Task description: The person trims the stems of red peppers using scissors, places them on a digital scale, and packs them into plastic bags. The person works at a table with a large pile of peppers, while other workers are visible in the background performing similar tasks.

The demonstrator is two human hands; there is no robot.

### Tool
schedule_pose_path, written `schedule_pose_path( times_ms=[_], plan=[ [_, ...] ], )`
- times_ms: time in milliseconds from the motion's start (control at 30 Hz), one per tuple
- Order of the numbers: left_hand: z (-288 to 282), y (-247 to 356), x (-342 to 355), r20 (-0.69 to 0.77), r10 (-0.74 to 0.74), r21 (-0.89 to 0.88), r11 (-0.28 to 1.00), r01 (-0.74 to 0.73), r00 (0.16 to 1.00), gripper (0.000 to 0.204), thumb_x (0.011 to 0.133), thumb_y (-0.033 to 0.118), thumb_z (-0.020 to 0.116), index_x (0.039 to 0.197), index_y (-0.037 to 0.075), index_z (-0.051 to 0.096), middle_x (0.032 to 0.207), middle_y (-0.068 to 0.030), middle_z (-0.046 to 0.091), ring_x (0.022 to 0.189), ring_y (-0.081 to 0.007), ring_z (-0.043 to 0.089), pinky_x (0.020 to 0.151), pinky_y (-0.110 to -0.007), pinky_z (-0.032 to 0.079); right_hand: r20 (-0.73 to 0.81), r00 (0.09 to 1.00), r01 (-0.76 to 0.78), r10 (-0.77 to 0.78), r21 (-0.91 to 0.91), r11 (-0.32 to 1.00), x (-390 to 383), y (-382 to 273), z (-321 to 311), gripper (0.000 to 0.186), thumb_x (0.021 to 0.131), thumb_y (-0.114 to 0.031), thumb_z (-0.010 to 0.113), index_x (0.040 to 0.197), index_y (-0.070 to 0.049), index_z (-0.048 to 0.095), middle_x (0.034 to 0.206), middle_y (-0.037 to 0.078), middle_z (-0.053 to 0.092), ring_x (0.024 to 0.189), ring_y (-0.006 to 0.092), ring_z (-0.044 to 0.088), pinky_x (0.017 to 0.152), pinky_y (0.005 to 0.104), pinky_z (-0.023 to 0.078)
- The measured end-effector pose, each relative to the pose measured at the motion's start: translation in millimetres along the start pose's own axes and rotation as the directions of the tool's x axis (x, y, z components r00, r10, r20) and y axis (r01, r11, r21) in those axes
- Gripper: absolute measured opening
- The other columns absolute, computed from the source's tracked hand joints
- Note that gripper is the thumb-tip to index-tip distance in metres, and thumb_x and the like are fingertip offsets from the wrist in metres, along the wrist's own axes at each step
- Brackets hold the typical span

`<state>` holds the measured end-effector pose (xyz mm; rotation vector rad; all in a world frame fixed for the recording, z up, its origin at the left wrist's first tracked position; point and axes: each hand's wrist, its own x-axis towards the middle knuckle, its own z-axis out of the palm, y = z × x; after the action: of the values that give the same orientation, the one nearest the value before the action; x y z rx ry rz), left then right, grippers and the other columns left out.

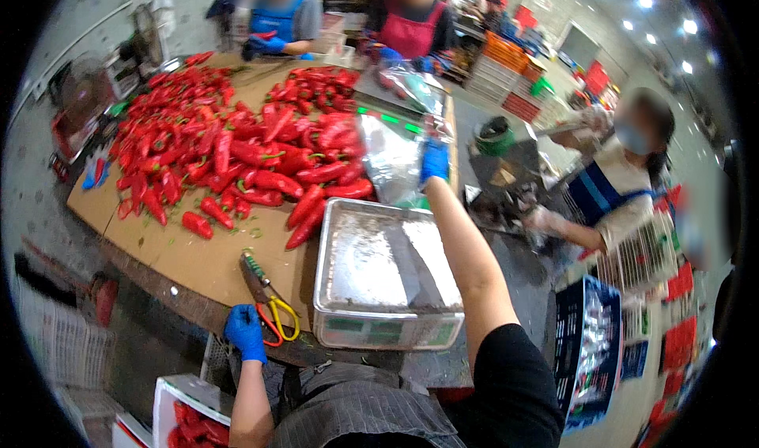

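My right hand (435, 161), in a blue glove, reaches forward past the scale and grips the edge of a clear plastic bag (391, 152). The bag is blurred, beside the heap of red peppers (261, 156). My left hand (245, 333), also blue-gloved, rests with curled fingers at the table's near edge, with nothing visible in it. Just right of it lie scissors (277, 318) with red and yellow handles, touching a green-handled tool (253, 268). A scale with a wet metal pan (383, 250) stands right in front of me.
Across the cardboard-covered table (170, 254) stand two people (285, 17) in blue and red aprons. Another scale (395, 92) sits at the far edge. To the right, a person (609, 187) works at a dark table. A blue crate (589, 353) and a white box of peppers (190, 408) stand low.
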<state>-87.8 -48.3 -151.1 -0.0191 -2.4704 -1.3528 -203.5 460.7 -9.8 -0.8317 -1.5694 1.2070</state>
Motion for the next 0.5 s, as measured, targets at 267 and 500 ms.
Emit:
schedule_pose_path(
  times_ms=[267, 500],
  plan=[
    [-2.3, -2.9, -2.0, -0.034, -0.004, 0.04, 0.999, 0.005, 0.999, 0.014, 0.075, 0.016, 0.065, 0.071, 0.006, 0.057, 0.064, -0.0106, 0.058, 0.057, -0.0245, 0.056, 0.054, -0.034, 0.045, 0.168, 0.913, -0.334, 0.371, -0.211, 0.919, 72.6, 35.1, -33.2, 0.046, 0.081, -0.027, 0.058, 0.117, -0.001, 0.049, 0.11, 0.013, 0.057, 0.088, 0.0234, 0.055, 0.076, 0.0359, 0.044],
    [-2.6, 15.9, 2.0, 0.022, -0.043, 0.017, 0.999, 0.042, 0.999, 0.015, 0.076, 0.018, 0.064, 0.071, 0.006, 0.058, 0.063, -0.0101, 0.058, 0.055, -0.0231, 0.056, 0.053, -0.033, 0.045, 0.514, 0.826, -0.167, 0.229, -0.165, 0.972, -21.5, 3.4, -64.0, 0.037, 0.086, -0.026, 0.055, 0.119, -0.012, 0.051, 0.116, 0.002, 0.053, 0.105, 0.0142, 0.048, 0.083, 0.03, 0.04]
  ],
)
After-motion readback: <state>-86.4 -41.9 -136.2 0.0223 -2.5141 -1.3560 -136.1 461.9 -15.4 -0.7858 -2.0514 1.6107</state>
